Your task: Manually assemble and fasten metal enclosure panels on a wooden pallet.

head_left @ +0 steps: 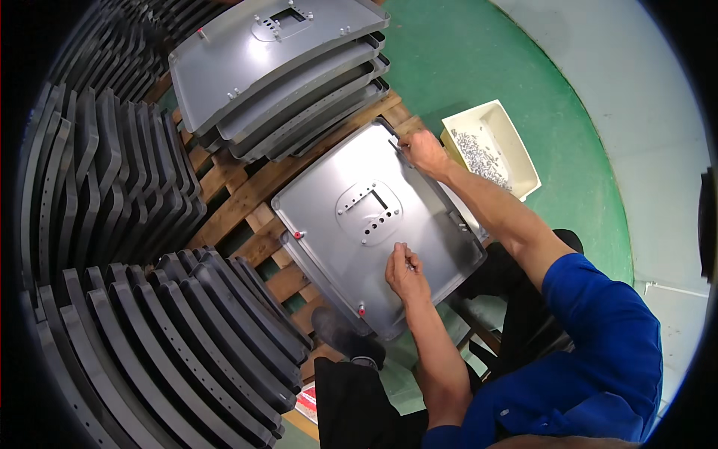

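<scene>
A grey sheet-metal panel (329,202) with raised edges lies before me on other panels. Its middle has an oval plate (369,212) with a rectangular slot and several round holes. Over the near part of this panel, my left hand (407,275) is closed with fingertips together; a small silvery bit shows there, too small to name. My right hand (424,153) is closed at the panel's far right corner, its fingertips down by the rim. What it grips is hidden. Two red-tipped studs (298,235) stand near the panel's left edge.
A cream plastic bin (523,161) of small metal fasteners (479,159) sits on the green floor (441,52) at right. Another panel stack (224,82) stands far left on a wooden pallet (217,213). Rows of dark curved metal parts (179,337) fill the left side.
</scene>
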Available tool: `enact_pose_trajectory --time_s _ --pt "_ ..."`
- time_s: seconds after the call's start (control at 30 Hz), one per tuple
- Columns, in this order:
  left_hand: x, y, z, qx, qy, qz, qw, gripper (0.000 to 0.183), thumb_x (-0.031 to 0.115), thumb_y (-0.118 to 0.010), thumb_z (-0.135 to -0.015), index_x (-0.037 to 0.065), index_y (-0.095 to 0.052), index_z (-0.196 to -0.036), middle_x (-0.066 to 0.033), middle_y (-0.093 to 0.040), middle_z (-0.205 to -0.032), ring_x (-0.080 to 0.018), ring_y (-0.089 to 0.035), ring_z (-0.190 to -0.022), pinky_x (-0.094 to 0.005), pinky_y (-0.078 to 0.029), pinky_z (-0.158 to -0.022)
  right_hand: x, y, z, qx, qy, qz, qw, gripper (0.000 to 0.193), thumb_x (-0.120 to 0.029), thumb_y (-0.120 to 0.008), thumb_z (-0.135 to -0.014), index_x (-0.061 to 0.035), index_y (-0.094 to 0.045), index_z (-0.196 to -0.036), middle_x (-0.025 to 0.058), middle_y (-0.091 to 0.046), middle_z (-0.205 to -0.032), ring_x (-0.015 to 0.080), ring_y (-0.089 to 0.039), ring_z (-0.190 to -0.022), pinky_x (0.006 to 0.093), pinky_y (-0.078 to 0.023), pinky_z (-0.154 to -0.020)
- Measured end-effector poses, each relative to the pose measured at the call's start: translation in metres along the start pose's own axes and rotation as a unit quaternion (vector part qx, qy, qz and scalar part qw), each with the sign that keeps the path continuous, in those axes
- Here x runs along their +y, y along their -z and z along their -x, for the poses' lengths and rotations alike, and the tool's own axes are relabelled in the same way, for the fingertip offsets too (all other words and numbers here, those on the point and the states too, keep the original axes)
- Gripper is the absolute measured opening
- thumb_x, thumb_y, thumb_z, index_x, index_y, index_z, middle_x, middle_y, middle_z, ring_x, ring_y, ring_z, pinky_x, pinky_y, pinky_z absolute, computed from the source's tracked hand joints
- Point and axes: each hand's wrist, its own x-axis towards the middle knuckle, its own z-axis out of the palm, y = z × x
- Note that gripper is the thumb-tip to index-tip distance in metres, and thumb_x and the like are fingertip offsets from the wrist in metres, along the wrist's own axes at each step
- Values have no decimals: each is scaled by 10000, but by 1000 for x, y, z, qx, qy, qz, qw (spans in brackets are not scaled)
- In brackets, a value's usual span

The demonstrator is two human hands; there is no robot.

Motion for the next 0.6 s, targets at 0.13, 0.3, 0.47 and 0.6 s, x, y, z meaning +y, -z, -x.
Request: enact_pose_trajectory --time_s 0.13,0.3,0.47,0.6 --pt "-3 -1 0 -8 -2 -7 1000 239 244 -621 -914 9 -583 -942 -10 -523 -750 -90 -456 -600 -225 -314 -497 -5 1 -5 -26 -13 26 999 175 -82 -579 -767 -35 -712 -871 219 -667 -833 376 -658 -793 448 -531 -772" --pt "-3 4 -4 1 -2 3 1000 238 246 -627 -910 13 -586 -932 -10 -527 -753 -92 -453 -598 -224 -312 -499 -30 8 -6 -65 -33 63 995 155 -55 -559 -747 -1 -686 -818 236 -658 -816 387 -662 -805 465 -538 -753" --pt "-2 0 -2 13 -5 14 1000 237 243 -670 -882 15 -609 -866 -2 -524 -703 -85 -439 -579 -225 -307 -489 -8 -1 -10 -26 -49 49 997 154 -70 -576 -749 2 -698 -810 241 -659 -809 393 -662 -783 460 -540 -751" --pt "1 6 -3 14 -5 4 1000 232 243 -642 -900 17 -593 -909 -6 -524 -733 -90 -449 -592 -225 -309 -496 -5 -2 -6 4 -61 4 998 156 -81 -594 -749 -27 -721 -823 242 -661 -811 382 -666 -764 450 -543 -747"
